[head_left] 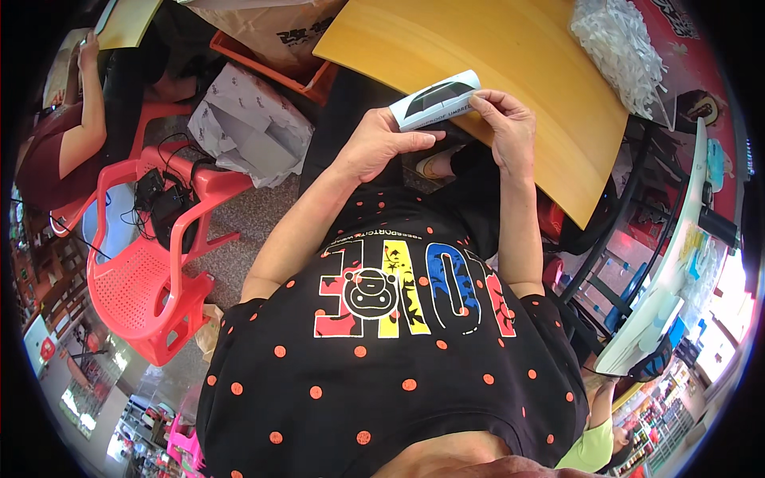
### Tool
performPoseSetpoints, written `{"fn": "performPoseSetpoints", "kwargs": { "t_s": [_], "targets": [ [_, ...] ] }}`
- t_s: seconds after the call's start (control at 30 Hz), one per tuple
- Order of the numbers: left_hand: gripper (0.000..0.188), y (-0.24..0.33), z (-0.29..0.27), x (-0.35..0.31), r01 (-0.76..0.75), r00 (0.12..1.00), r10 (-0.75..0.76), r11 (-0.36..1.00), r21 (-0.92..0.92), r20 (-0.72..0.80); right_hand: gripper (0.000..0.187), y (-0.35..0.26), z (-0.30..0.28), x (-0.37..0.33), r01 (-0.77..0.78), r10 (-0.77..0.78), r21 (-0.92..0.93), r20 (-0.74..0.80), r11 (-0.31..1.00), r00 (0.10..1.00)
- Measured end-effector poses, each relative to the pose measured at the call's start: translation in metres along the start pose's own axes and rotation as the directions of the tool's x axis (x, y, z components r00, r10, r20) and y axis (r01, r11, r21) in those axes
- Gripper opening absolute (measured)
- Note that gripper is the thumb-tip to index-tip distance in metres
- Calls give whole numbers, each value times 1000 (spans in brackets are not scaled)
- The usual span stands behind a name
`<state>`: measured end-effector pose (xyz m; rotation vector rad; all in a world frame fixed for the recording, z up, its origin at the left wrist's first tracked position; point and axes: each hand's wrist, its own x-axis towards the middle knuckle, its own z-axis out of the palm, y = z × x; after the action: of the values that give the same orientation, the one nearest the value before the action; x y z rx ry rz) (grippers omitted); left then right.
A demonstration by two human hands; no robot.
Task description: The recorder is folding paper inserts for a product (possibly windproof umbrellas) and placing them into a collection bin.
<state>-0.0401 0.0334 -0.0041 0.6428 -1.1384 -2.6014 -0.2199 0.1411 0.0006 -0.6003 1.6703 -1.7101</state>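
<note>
Between my two hands, just off the near edge of the yellow table, is a white paper sleeve printed with a dark umbrella. It looks curved, slightly tilted up to the right. My left hand grips its left end, the thumb stretched along below it. At the right end, my right hand pinches the sleeve between thumb and fingers. Whether anything is inside the sleeve is hidden.
A clear bag of white strips lies at the table's far right. Left are an orange crate, a crumpled grey-white sack and a red plastic chair with black cables. Another person's arm shows far left.
</note>
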Motion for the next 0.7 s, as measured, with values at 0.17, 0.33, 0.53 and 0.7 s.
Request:
{"fn": "performPoseSetpoints", "kwargs": {
  "t_s": [0.17, 0.33, 0.53, 0.7],
  "targets": [
    [45, 0, 2, 0, 10, 1000, -11, 1000, -22, -17, 12, 0, -4, 2, -45, 44, 32, 21, 998, 999],
    [40, -2, -3, 2, 23, 999, -18, 986, -166, 32, 12, 4, -10, 7, -95, 89, 90, 66, 991, 994],
    [50, -3, -7, 4, 84, 992, -56, 961, -262, 111, 12, 4, -13, 12, -139, 132, 99, 75, 985, 988],
    [53, 0, -17, 1, 131, 983, -106, 977, -168, 149, 14, 4, -10, 15, -147, 145, 39, 64, 988, 987]
  ]
}}
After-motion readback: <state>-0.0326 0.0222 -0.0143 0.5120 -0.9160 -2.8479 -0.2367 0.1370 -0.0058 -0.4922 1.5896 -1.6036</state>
